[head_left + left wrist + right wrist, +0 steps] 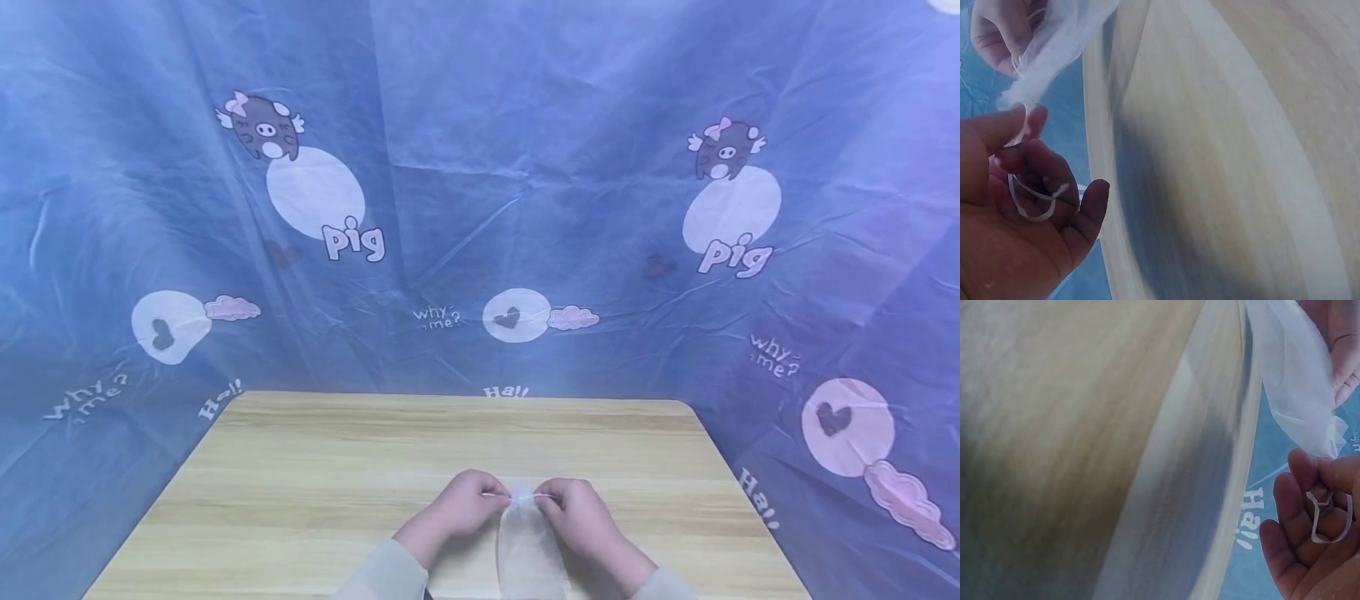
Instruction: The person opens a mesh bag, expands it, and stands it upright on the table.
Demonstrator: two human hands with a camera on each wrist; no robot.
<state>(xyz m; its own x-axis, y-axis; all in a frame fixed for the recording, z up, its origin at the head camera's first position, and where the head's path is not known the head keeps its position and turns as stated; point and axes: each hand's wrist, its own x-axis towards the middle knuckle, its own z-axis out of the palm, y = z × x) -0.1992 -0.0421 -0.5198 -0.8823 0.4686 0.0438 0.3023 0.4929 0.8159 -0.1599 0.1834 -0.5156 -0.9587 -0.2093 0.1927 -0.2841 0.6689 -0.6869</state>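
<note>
A sheer white drawstring bag (529,554) hangs down toward me between my hands, its gathered mouth at the top. My left hand (467,505) pinches a drawstring at the left side of that mouth between thumb and fingertips. On the other side, my right hand (581,515) pinches a drawstring in the same way. A thin white string loop (1038,217) trails across the left palm in the left wrist view. Another string loop (1327,540) lies over the curled right fingers in the right wrist view. The mouth looks bunched tight; the bag's lower end is cut off in the head view.
Under the hands is a wood-grain table (337,467) with rounded far corners. A blue cloth (457,217) printed with pigs, hearts and words surrounds it at the back and both sides.
</note>
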